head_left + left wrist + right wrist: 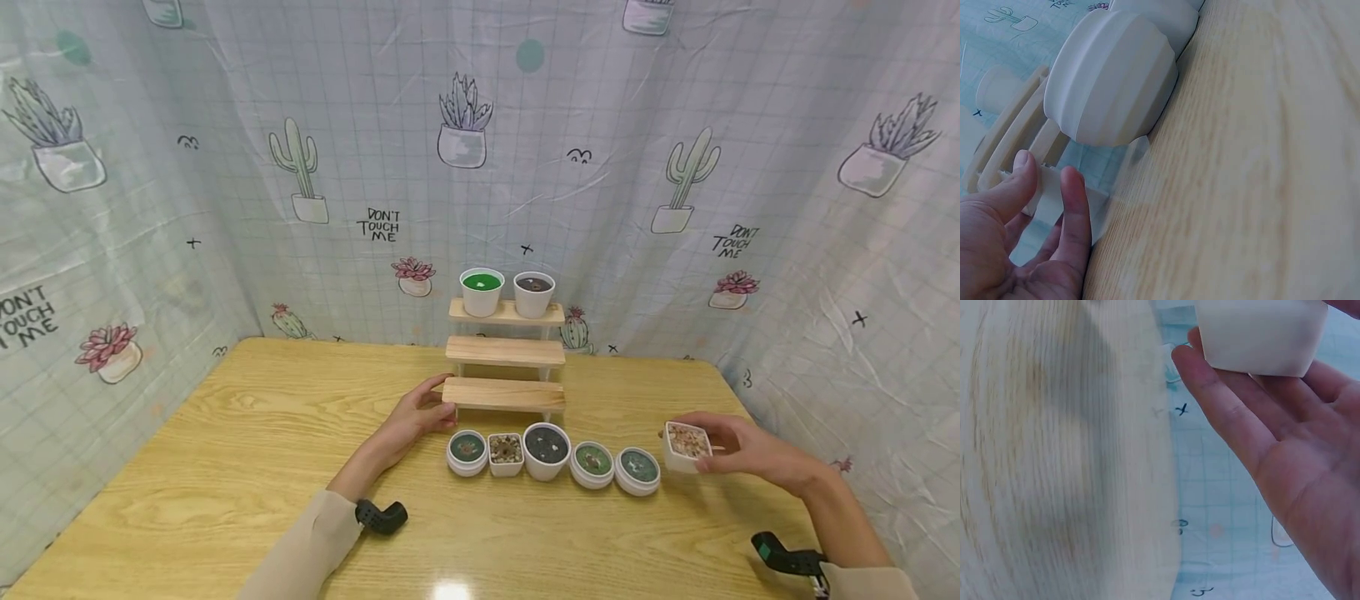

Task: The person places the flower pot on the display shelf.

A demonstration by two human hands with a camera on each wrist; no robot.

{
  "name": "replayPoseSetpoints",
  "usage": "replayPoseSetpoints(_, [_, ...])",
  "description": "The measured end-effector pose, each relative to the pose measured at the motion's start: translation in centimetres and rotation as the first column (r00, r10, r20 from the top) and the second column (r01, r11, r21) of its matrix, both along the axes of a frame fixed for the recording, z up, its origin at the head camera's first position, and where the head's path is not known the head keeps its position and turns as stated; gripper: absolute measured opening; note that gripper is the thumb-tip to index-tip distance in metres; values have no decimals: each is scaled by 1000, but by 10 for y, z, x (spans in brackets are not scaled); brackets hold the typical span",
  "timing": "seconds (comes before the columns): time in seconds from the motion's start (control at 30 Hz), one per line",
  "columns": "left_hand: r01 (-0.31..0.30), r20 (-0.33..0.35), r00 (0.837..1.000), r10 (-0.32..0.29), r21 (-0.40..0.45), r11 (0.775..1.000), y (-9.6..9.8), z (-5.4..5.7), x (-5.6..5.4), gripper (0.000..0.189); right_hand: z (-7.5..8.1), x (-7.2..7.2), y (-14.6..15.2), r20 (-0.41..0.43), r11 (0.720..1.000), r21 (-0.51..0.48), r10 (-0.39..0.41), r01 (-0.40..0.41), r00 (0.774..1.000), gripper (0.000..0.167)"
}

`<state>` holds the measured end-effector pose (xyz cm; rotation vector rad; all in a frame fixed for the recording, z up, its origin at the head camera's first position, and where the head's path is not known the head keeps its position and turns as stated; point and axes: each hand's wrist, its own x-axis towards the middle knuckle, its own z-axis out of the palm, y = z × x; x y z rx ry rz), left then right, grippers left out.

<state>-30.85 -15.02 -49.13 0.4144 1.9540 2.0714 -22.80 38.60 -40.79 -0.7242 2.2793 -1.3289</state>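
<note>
My right hand (742, 448) holds a square white pot (686, 442) topped with pinkish-brown pebbles, at the right end of a row of pots. From the right wrist view, the fingers reach under and around the white pot (1260, 337). At the lowest left end of a three-step wooden stand (504, 393), my left hand (408, 423) pinches the step's end. Its thumb and forefinger lie close about the clear support (1052, 187) in the left wrist view. Two round white pots stand on the top step, one green-filled pot (482, 292) and one dark-filled pot (534, 294).
In front of the stand, several white pots line the wooden table (225, 450): a round pot (467, 452), a square pebble pot (506, 454), a taller dark-filled pot (547, 450) and two low round ones. A cactus-print curtain (337, 167) encloses the table's back and sides.
</note>
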Motion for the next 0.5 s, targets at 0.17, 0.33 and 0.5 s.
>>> replayPoseSetpoints(0.17, [5,-8,1000,-5,-1,1000,0,-1,-1,73,8,4,-9,-28,998,24,-61,61,998,57])
replayPoseSetpoints(0.33, [5,-8,1000,-5,5,1000,1,0,-2,73,12,8,-18,-62,993,40,-108,110,992,55])
replayPoseSetpoints(0.5, [0,-2,1000,0,7,1000,0,0,-1,73,12,6,-24,-84,993,33,-113,116,990,55])
